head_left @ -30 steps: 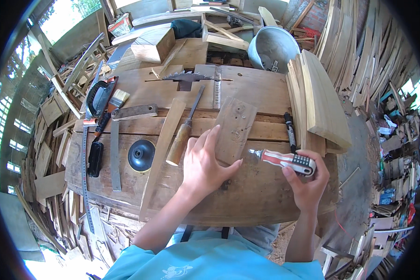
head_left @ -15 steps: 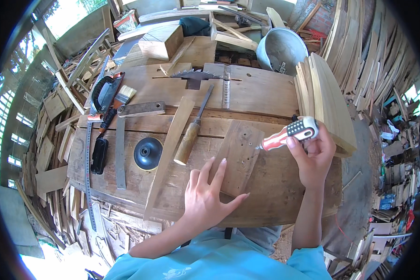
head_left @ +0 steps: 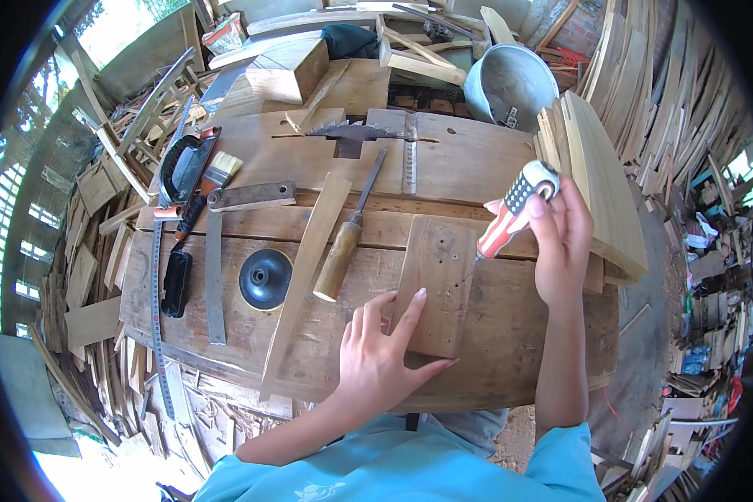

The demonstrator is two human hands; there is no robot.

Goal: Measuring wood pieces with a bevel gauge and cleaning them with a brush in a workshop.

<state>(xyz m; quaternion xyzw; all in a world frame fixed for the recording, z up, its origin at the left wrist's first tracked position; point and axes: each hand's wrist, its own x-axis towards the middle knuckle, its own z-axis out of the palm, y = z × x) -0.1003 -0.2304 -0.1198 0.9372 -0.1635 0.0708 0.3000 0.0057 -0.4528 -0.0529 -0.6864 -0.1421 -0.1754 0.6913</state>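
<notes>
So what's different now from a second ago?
The holed board has slid toward the person, the left hand at its edge. The right hand has tilted the screwdriver from roughly sideways to tip-down. Nothing was let go; chisel and black disc stayed put.

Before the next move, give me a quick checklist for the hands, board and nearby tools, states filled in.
1. Short board flat on the workbench: ok.
2. Left hand on the board: ok, index fingertip over its left part.
3. Screwdriver gripped in the right hand: ok.
4. Screwdriver tip in a hole: not ok, it points down by the board's right edge.
5. Chisel apart from the board: ok, lying to its left.
6. Saw blade covered: not ok, teeth exposed.
</notes>
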